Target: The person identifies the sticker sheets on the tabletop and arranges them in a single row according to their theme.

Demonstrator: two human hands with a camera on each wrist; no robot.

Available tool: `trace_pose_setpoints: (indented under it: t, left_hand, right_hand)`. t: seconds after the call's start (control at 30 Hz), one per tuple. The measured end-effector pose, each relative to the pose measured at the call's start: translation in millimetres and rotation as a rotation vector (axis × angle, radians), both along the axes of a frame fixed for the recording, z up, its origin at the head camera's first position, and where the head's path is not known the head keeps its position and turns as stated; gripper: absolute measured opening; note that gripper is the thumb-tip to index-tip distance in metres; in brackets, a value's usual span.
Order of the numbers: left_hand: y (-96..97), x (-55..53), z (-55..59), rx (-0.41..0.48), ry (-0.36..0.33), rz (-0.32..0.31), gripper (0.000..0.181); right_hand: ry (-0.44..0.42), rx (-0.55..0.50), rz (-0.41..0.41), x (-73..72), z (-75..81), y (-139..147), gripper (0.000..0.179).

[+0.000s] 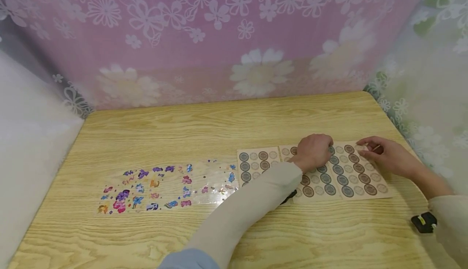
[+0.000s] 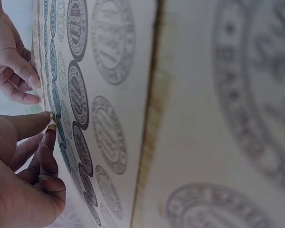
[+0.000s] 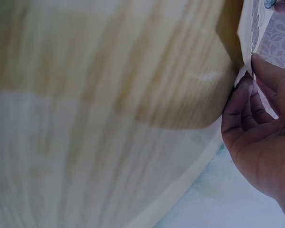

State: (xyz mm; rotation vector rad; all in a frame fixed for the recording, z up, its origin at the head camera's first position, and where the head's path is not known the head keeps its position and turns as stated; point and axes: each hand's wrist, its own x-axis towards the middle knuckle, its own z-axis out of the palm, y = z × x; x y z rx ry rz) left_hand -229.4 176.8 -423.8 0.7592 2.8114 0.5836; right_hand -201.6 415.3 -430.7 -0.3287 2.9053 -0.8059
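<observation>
Beige sheets of round stickers lie side by side on the table: a left sheet (image 1: 258, 149), a middle sheet (image 1: 318, 198) and a right sheet (image 1: 380, 198). The stickers are grey-blue, brown and pale circles in columns. My left hand (image 1: 314, 149) reaches across to the upper edge where the middle and right sheets meet. In the left wrist view, thumb and forefinger of this left hand (image 2: 23, 166) pinch a sheet's edge. My right hand (image 1: 393, 155) pinches the right sheet's upper right corner, as the right wrist view shows with the right hand (image 3: 263, 128). My left forearm hides part of the sheets.
Clear sticker sheets (image 1: 164, 183) with colourful figures in purple, pink, blue and orange lie left of the beige sheets. A pink floral curtain (image 1: 204, 49) hangs behind the wooden table (image 1: 219, 126), and pale cloth flanks both sides.
</observation>
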Motion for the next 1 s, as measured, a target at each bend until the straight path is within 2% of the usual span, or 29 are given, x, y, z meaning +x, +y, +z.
trace_pose_setpoints:
  t: [0.27, 0.57, 0.83, 1.0]
  left_hand:
    - [0.5, -0.8, 3.1, -0.087, 0.091, -0.023, 0.018]
    - [0.0, -4.2, 1.9, -0.151, 0.083, 0.005, 0.013]
    - [-2.9, -4.5, 3.2, -0.229, 0.130, -0.018, 0.018]
    - [-9.6, -4.2, 5.9, -0.271, 0.169, -0.035, 0.028]
  right_hand:
    - [0.026, 0.009, -0.011, 1.3, -1.4, -1, 0.030]
    - [0.022, 0.027, -0.027, -0.2, -3.4, -4, 0.030]
    - [0.012, 0.024, -0.003, -4.7, -2.3, -12, 0.030]
    - [0.053, 0.061, 0.014, -5.5, -1.5, -15, 0.028]
